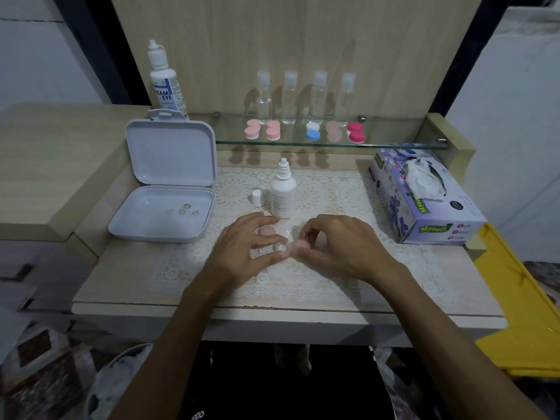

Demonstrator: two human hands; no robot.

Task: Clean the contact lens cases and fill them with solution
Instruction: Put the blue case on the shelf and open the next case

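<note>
One contact lens case is in work at the middle of the counter, on the lace mat. The left hand steadies its clear well with loosely curved fingers. The right hand pinches a pink cap at the case's other well; whether the cap is going on or coming off cannot be told. A second pink cap lies loose on the mat under the left fingers.

The small solution bottle stands uncapped just behind the hands, its white cap beside it. This suggests filling is under way or imminent for this case; liquid in the well cannot be confirmed.

Five closed cases sit in a row on the glass shelf, their condition unknown. The open white box holds several lenses. The tissue box stands at the right.

Judgement: task at an early-to-middle stage, with most cases probably outstanding.
</note>
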